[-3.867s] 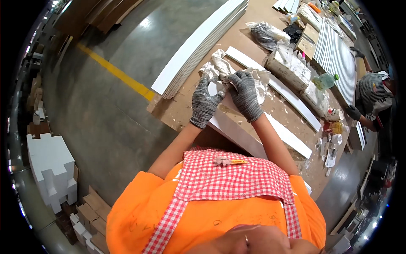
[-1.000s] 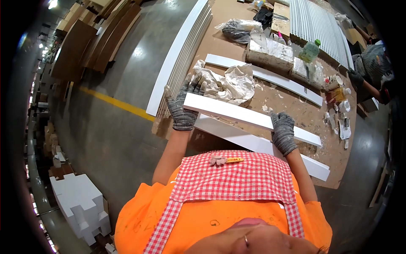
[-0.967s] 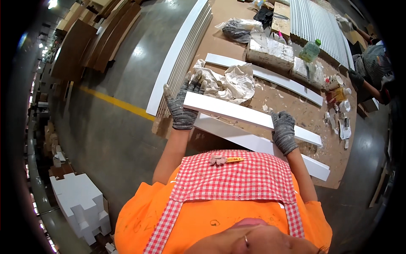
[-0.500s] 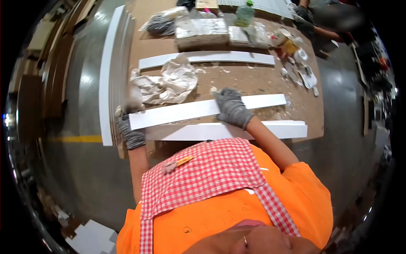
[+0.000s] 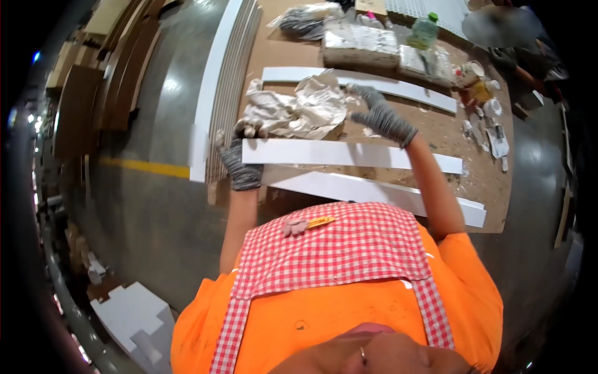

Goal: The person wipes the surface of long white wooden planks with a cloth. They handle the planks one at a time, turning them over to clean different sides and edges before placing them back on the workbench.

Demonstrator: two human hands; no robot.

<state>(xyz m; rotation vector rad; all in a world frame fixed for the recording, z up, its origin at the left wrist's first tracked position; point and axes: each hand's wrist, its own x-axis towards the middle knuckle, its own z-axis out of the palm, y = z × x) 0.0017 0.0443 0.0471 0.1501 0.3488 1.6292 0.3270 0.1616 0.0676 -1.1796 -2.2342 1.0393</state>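
Observation:
My left hand (image 5: 242, 163), in a grey knitted glove, is closed at the left end of a long white board strip (image 5: 349, 153). Its fingers curl near the strip's upper corner; a small pale bit shows at the fingertips, too unclear to name. My right hand (image 5: 381, 117), gloved alike, is raised over the table beyond the strip, fingers stretched out and holding nothing I can see. Just left of its fingertips lies a crumpled white cloth or paper (image 5: 299, 107). Nearer me, a second white strip (image 5: 361, 190) lies partly under my right forearm.
Another white strip (image 5: 398, 90) lies farther back on the brown table (image 5: 492, 209). Stacked boards (image 5: 215, 93) line the left edge. Wrapped white packs (image 5: 361, 45), a green-capped bottle (image 5: 423, 31) and several small containers (image 5: 492, 107) stand behind. A co-worker's arm (image 5: 529, 81) shows at the far right.
My right hand has let go of the strip and moved away from me, toward the crumpled white cloth or paper, its fingers opening. The whole view has shifted and turned.

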